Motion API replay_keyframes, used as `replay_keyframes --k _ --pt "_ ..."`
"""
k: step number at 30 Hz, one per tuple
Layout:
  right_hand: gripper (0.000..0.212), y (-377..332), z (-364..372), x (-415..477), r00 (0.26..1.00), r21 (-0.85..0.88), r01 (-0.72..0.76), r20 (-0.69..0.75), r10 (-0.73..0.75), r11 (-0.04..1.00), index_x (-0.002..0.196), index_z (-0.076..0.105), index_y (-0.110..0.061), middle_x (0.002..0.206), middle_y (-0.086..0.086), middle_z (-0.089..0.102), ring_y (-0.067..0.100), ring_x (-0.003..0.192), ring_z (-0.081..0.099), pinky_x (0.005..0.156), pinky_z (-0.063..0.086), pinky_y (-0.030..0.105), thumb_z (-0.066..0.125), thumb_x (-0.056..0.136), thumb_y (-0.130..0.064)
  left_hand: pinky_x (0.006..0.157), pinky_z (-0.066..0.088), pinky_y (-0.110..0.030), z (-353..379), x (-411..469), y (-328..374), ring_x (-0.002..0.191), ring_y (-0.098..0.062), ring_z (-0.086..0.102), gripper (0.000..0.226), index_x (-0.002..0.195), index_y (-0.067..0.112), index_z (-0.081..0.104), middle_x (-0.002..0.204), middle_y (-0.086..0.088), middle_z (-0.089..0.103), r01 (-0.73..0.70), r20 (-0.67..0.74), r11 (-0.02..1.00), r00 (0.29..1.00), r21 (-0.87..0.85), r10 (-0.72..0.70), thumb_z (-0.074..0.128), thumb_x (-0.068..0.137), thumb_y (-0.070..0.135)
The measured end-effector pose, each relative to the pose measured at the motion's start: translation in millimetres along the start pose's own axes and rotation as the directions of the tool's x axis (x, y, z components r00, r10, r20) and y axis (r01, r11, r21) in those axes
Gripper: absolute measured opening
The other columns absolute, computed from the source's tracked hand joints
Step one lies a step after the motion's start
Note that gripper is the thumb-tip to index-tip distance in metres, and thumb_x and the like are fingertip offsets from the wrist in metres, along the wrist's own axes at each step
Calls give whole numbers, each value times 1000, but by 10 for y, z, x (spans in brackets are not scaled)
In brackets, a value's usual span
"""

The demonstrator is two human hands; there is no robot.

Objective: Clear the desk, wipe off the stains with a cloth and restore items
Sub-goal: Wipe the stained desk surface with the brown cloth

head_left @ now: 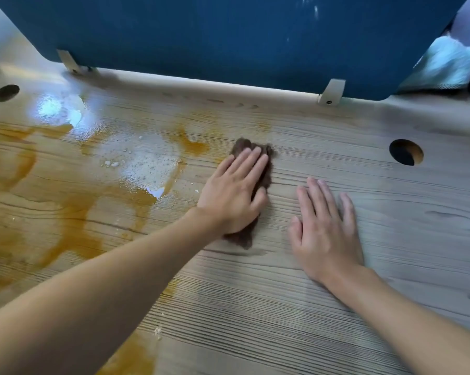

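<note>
Centre frame, I see the left hand (233, 190) flat, fingers straight, pressing the cloth (244, 144) onto the desk (363, 307). The right hand (326, 228) rests spread on bare wood, holding nothing. The cloth looks fuzzy, limp and light, so I'd pin it under the palm. Orange stains (74, 234) glisten at left, probably slick over the ridged grain.

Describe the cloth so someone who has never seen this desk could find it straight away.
Start at the blue divider panel behind the wooden desk. Below its middle, the left hand presses flat on the cloth. It is the only dark brown, fuzzy thing, right of the glossy orange stains.
</note>
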State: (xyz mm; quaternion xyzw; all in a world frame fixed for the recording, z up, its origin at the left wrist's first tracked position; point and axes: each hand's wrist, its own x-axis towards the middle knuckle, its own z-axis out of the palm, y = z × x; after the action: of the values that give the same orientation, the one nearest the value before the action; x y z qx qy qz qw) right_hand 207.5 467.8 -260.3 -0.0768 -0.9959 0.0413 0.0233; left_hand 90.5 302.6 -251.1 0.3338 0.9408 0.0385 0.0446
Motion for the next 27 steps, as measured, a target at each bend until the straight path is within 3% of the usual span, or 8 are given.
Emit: replay_keyframes --k 3,9,11,14,16,23,25,27 --pt "65 5 2 7 1000 3 -1 -2 1 1000 149 40 -9 160 10 32 23 150 24 120 17 54 27 92 -37 125 2 -38 57 -72 136 154 -15 -1 70 160 16 13 167 -3 7 58 -40 998 998 8 -58 17 97 47" --pt "65 9 16 15 1000 -1 -4 -4 4 1000 146 44 -8 159 11 33 24 149 25 119 19 55 27 92 -38 126 4 -39 44 -640 193 154 -15 -3 69 160 17 13 167 -2 7 -413 54 910 908 -41 415 31 100 45" --pt "65 6 21 21 1000 8 1 -10 -1 1000 146 44 -7 158 11 34 24 149 26 118 19 56 28 91 -38 125 3 -36 18 -350 65 154 -13 1 69 160 19 14 166 -1 10 -371 62 929 926 -21 371 28 98 46" --pt "65 6 2 6 1000 11 3 -3 -3 1000 148 41 -9 159 10 32 24 149 25 119 18 55 27 91 -37 125 2 -35 -16 121 -60 154 -12 1 71 160 20 12 167 1 8 -56 1 998 998 7 56 18 96 49" --pt "65 9 -9 12 1000 13 -1 4 1 1000 149 40 -10 160 10 31 24 150 23 119 17 54 26 92 -38 125 1 -37 29 181 7 154 -12 -3 71 160 18 9 167 0 4 39 -13 999 999 7 -39 15 97 49" --pt "50 45 -80 183 999 45 -17 -35 19 999 123 58 -14 137 7 53 26 130 47 106 32 54 37 84 -37 125 0 -37 26 -422 50 154 -13 -4 69 160 18 10 167 0 5 -434 76 900 897 -32 436 27 99 46" --pt "50 69 -87 352 999 63 -27 -41 30 998 125 56 -15 137 6 52 27 128 47 106 30 52 32 87 -37 125 2 -35 5 -102 -55 154 -12 1 69 160 21 14 167 1 9 -354 48 935 934 -9 354 26 97 47" --pt "59 77 -39 425 999 42 -22 -23 23 999 140 48 -14 151 8 42 25 142 36 114 23 52 27 91 -39 125 2 -35 -23 194 -107 154 -11 2 70 160 21 15 167 1 10 -138 -3 990 990 -3 138 22 96 48"
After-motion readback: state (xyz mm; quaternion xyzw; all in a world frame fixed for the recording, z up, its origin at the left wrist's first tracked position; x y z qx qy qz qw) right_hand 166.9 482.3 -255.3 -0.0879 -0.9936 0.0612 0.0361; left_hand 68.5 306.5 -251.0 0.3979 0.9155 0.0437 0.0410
